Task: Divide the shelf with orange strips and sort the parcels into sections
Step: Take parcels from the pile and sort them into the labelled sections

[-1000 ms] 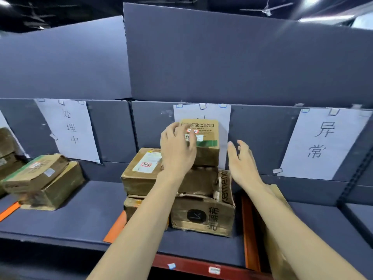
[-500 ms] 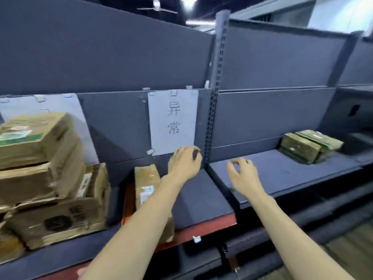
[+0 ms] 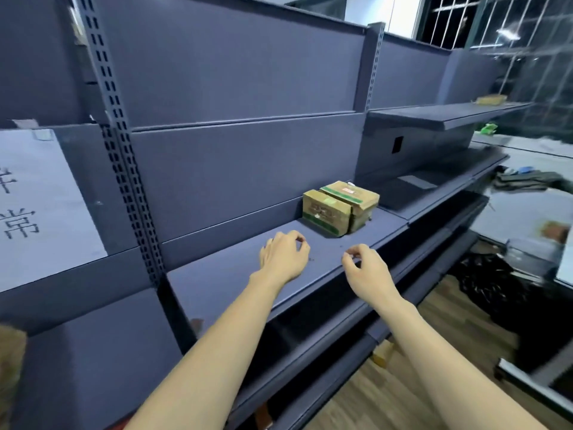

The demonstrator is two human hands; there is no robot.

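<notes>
While both hands hover empty above the shelf (image 3: 235,274), the left hand (image 3: 283,257) sits over the middle of the board and the right hand (image 3: 366,271) near its front edge, each with fingers loosely curled and gripping nothing. Two cardboard parcels (image 3: 339,209) stand at the far right end of this shelf, close to the back panel, touching one another and well apart from both hands. One parcel carries a green band and a printed label; both show creased, dented card. Judged from the worn faces, the boxes are stiff enough to lift but will yield under a hard squeeze, and are probably light. Take hold across two opposite side faces, or support from below, avoiding the split corner. No orange strips are visible on this shelf section. A white paper sign (image 3: 37,197) hangs on the back panel beyond the left upright
</notes>
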